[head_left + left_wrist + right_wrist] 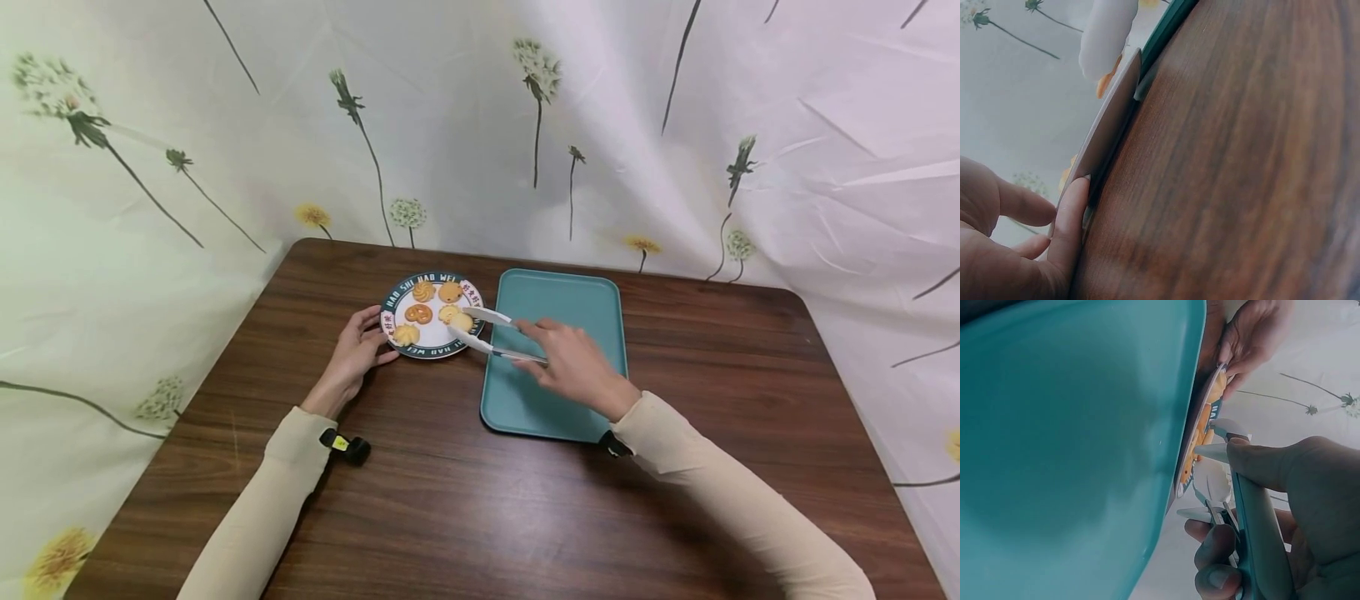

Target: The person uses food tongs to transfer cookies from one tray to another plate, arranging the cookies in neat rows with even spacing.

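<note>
A round white plate (435, 347) with a dark lettered rim holds several golden cookies (418, 314) on the wooden table. My left hand (357, 346) rests at the plate's left rim (1107, 128), a fingertip (1076, 194) touching its edge. My right hand (573, 364) grips white tongs (487, 331) over the teal tray (558, 350). The tong tips are spread apart around a cookie (460, 320) at the plate's right side. In the right wrist view the tongs (1254, 519) run along my fingers, beside the tray (1072, 437).
The brown table (465, 500) stands against a white floral cloth backdrop (480, 117). The tray lies just right of the plate. Bare wood stretches in front of and to the right of the tray.
</note>
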`<control>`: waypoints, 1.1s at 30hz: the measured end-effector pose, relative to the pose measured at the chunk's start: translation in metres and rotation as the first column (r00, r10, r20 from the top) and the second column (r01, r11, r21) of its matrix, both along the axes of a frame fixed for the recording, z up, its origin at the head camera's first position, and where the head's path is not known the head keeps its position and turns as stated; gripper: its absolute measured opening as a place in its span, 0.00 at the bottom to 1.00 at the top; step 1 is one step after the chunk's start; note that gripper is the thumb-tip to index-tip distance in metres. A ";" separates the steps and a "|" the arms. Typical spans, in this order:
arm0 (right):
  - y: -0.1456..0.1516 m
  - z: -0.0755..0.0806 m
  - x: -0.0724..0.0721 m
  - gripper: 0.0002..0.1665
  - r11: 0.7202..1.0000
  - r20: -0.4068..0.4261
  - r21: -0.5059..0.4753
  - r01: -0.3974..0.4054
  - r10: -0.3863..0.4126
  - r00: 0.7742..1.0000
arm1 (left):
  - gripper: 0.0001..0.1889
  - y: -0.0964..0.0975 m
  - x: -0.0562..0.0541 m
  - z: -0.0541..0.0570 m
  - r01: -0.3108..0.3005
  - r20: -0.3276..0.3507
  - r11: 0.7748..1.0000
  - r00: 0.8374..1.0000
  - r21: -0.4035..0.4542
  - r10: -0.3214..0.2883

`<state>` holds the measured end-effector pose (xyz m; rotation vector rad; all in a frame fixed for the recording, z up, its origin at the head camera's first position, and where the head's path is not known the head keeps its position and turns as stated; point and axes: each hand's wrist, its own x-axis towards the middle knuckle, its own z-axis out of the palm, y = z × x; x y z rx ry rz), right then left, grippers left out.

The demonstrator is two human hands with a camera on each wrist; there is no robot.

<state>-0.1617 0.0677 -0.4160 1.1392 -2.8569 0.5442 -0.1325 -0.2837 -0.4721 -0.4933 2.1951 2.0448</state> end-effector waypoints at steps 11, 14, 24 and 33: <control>-0.011 0.000 0.004 0.36 1.000 0.010 0.007 -0.026 0.026 1.000 | 0.32 0.000 0.000 -0.001 0.000 -0.005 1.000 1.000 0.006 0.000; -0.013 0.000 0.004 0.36 0.999 0.011 0.007 -0.035 0.035 0.999 | 0.32 0.000 0.000 -0.001 0.000 -0.003 1.000 1.000 0.008 0.000; -0.018 -0.002 0.003 0.35 0.997 0.003 -0.011 -0.075 0.075 0.997 | 0.33 0.000 0.001 -0.001 0.004 -0.004 1.000 1.000 0.006 -0.004; -0.023 0.000 0.002 0.35 0.996 0.040 -0.007 -0.089 0.089 0.995 | 0.33 -0.001 0.002 0.000 0.008 -0.007 1.000 1.000 0.003 -0.008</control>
